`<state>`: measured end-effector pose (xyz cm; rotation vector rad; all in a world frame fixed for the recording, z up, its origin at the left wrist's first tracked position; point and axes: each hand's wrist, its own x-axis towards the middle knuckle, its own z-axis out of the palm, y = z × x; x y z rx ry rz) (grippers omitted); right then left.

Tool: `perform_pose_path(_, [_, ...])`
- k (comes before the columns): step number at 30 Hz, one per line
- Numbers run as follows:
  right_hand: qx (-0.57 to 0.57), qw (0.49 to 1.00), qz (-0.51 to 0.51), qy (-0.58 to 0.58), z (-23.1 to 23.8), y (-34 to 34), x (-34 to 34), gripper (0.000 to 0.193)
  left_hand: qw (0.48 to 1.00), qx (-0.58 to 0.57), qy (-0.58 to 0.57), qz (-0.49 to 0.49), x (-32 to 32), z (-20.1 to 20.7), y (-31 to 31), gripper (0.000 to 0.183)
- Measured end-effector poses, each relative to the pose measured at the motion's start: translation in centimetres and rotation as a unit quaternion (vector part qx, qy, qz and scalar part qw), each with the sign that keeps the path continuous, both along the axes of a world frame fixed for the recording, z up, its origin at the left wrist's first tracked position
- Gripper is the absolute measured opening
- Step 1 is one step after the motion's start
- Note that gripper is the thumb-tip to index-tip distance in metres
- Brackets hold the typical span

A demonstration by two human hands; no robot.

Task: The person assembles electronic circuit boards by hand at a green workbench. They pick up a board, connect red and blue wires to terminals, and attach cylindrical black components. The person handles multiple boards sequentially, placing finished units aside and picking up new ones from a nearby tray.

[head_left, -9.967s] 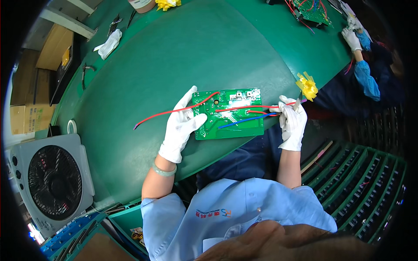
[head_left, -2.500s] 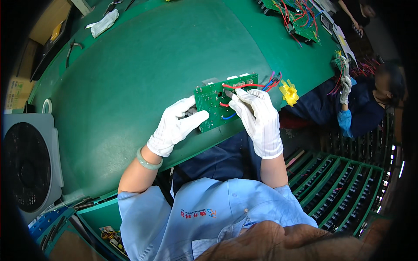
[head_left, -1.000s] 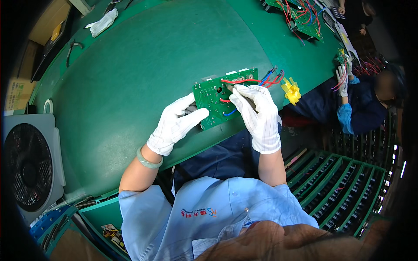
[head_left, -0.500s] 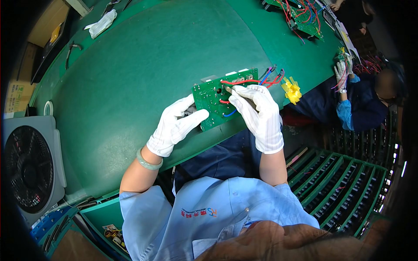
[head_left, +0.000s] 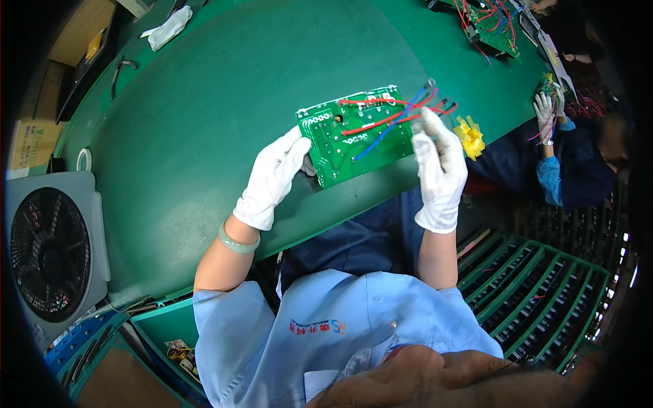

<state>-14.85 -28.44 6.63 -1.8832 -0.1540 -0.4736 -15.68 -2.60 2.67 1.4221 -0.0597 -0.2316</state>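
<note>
A green circuit board (head_left: 381,144) is held tilted up above the bench, its soldered side facing me. My left hand (head_left: 271,175), in a white glove, grips the board's left edge, thumb in front and the other fingers hidden behind. Red wires (head_left: 374,125) and a blue wire (head_left: 381,138) run from the board out past its right edge, with dark ends. At that edge is my white-gloved right hand (head_left: 441,166), its thumb along the board's side and its fingertips beside the wires. Part of its grip is hidden.
A yellow bundle (head_left: 469,138) lies by the bench edge, right of my right hand. Wired boards (head_left: 490,30) sit at the far right, near another person's gloved hand (head_left: 545,117). A fan (head_left: 51,251) stands at left; a white glove (head_left: 168,28) lies far left.
The board has tilted up toward me. My right hand has moved from the middle of the board to its right edge, and the wires now lie across the board more visibly.
</note>
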Motion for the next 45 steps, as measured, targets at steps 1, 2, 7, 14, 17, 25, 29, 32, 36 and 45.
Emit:
perform_pose_path(1, [-0.011, 0.998, -0.035, 0.047, -0.2, -0.6, -0.1, 0.033, 1.0, 0.003, 0.012, 0.005, 0.1, 0.0, 0.2, 0.041])
perform_pose_path(2, [0.022, 0.996, -0.045, 0.069, -0.2, -0.8, 0.0, 0.032, 1.0, 0.006, 0.025, 0.011, 0.2, 0.0, 0.6, 0.041])
perform_pose_path(7, [0.311, 0.932, -0.035, 0.184, -3.3, -1.9, 1.4, 0.039, 0.976, 0.168, -0.025, 0.134, 0.7, 0.4, 1.5, 0.039])
perform_pose_path(14, [0.282, 0.935, 0.009, 0.216, -3.8, -2.3, 1.5, 0.037, 0.88, 0.35, -0.269, 0.177, 0.9, 0.8, 0.6, 0.064])
perform_pose_path(17, [0.25, 0.934, 0.009, 0.254, -3.8, -2.6, 1.4, 0.035, 0.837, 0.393, -0.346, 0.159, 0.9, 1.6, 0.3, 0.065])
perform_pose_path(25, [0.236, 0.939, 0.024, 0.248, -3.8, -2.7, 1.5, 0.033, 0.836, 0.4, -0.354, 0.12, 0.6, 1.5, -0.3, 0.068])
perform_pose_path(29, [0.232, 0.939, 0.026, 0.251, -3.8, -2.7, 1.5, 0.032, 0.863, 0.358, -0.335, 0.12, 0.7, 1.3, -0.4, 0.072])
perform_pose_path(32, [0.229, 0.94, 0.02, 0.253, -3.6, -2.6, 1.5, 0.031, 0.862, 0.361, -0.34, 0.107, 0.9, 1.4, -0.3, 0.073])
perform_pose_path(36, [0.24, 0.937, 0.02, 0.254, -3.7, -2.6, 1.4, 0.03, 0.851, 0.381, -0.348, 0.1, 0.8, 1.5, -0.2, 0.072])
perform_pose_path(45, [0.284, 0.939, 0.022, 0.191, -4.2, -2.4, 1.5, 0.038, 0.958, 0.195, -0.124, 0.169, 0.6, 0.1, 0.0, 0.059])
